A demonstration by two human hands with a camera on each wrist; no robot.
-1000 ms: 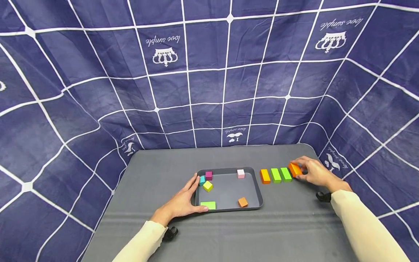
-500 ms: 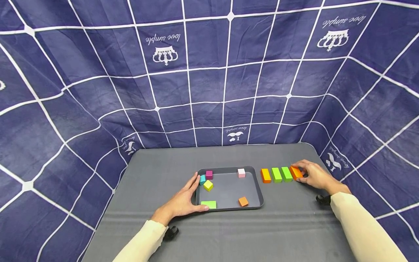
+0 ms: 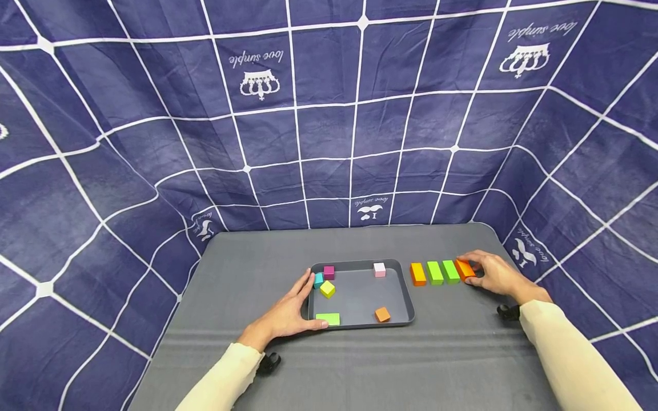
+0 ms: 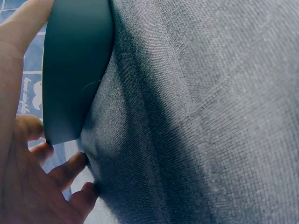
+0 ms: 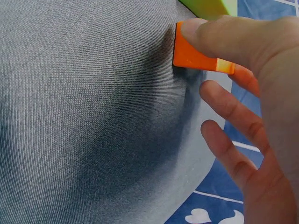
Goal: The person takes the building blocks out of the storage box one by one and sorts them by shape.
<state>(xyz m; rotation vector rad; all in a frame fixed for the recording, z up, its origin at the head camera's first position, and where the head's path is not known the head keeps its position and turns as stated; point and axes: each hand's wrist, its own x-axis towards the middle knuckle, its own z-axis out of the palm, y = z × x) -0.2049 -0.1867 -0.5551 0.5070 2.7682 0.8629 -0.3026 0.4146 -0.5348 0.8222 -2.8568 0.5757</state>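
My right hand (image 3: 490,273) pinches a dark orange block (image 5: 194,49) between thumb and index finger, its other fingers spread apart. This block is the right end of a row on the grey table, right beside a green block (image 3: 450,271). Another green block (image 3: 434,273) and a yellow-orange block (image 3: 418,274) continue the row leftward. My left hand (image 3: 285,313) rests against the left end of a dark grey tray (image 3: 360,327), fingers extended along its left edge and thumb at the front rim. By that thumb a light green block (image 3: 329,319) lies inside the tray.
Also in the tray are a teal cube (image 3: 319,279), purple cube (image 3: 329,273), yellow cube (image 3: 327,289), pale pink cube (image 3: 379,269) and orange cube (image 3: 382,314). A blue checked cloth (image 3: 329,131) hangs around the table's back and sides.
My right hand has brought the dark orange block slightly left and down, into line with the row, and has since stayed on it. The left hand has held its place at the tray.
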